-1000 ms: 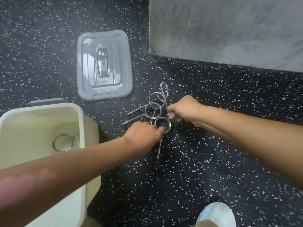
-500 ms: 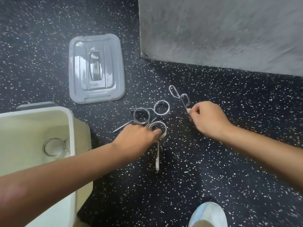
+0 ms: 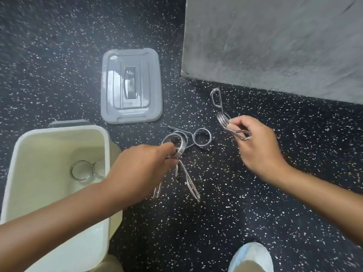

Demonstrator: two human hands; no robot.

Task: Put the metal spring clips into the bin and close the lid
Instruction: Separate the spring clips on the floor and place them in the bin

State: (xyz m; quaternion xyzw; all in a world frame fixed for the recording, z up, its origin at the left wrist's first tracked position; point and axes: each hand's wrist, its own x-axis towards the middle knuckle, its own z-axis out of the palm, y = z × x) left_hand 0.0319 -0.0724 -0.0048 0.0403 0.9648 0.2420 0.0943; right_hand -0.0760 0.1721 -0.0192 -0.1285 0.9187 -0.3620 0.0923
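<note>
My left hand [image 3: 145,169] grips a metal spring clip [image 3: 177,146] by its coil, lifted off the floor with its two long handles hanging down. My right hand [image 3: 259,148] holds another spring clip [image 3: 223,118], one handle pointing up and away. A third clip [image 3: 202,136] lies on the dark speckled floor between both hands. The open cream bin [image 3: 17,152] stands at the left with one clip [image 3: 81,170] inside. The grey lid [image 3: 131,85] lies flat on the floor behind the bin.
A grey concrete block or wall base [image 3: 275,42] fills the upper right. A light shoe tip [image 3: 251,258] shows at the bottom edge. The floor [image 3: 225,222] is black rubber with white flecks.
Both hands have closed on clips and lifted them. The right hand drew its clip to the right, away from the pile; the left raised its clip off the floor.
</note>
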